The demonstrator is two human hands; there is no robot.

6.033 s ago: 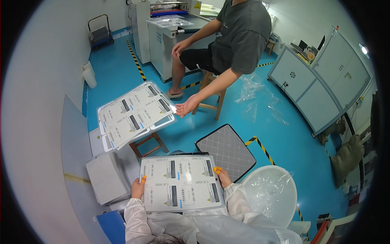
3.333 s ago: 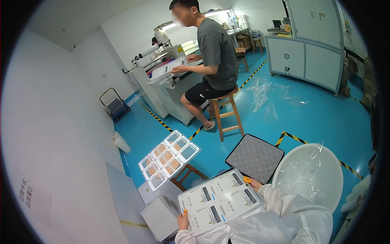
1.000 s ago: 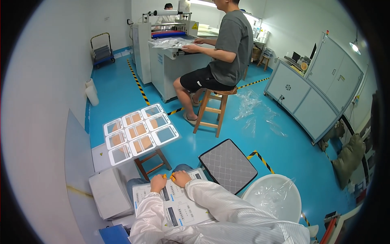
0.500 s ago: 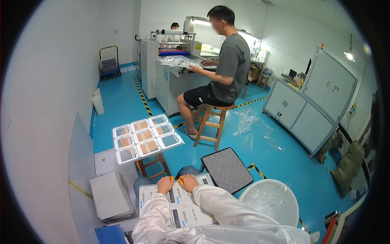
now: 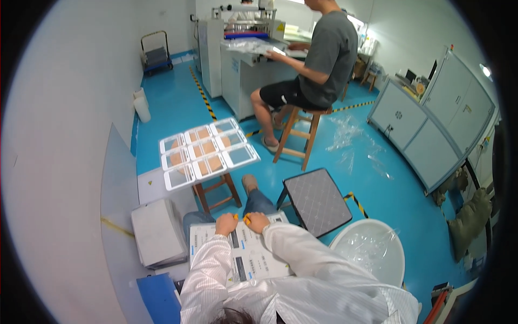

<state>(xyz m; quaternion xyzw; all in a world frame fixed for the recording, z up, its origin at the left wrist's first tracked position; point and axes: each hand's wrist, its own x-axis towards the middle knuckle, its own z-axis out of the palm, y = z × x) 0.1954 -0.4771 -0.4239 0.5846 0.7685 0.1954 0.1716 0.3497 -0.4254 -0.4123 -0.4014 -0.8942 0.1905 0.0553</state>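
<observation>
A white printed sheet (image 5: 270,264) with dark blocks and blue marks lies across my lap, partly covered by my sleeves. At its far edge my left hand (image 5: 226,224) is closed, its fingers curled on the edge and an orange cover on a fingertip. Just to the right, my right hand (image 5: 256,221) is closed on the same edge, also with orange on its fingertips. Exactly what the fingertips pinch is too small to make out. Beyond my hands, a clear sheet with white frames (image 5: 210,147) in a grid rests on a wooden stool (image 5: 220,191).
A grey-topped stool (image 5: 318,200) and a white tub (image 5: 400,254) holding clear film stand to my right. Left are stacked pale sheets (image 5: 156,232) and a blue object (image 5: 159,299). Ahead, a person (image 5: 332,59) sits at a machine (image 5: 213,59). Film scraps (image 5: 350,137) litter the floor.
The whole view has tipped downward, so the scene sits higher and slightly right. A shoe and more of my leg now show beyond the sheet. Both hands stay at the sheet's far edge.
</observation>
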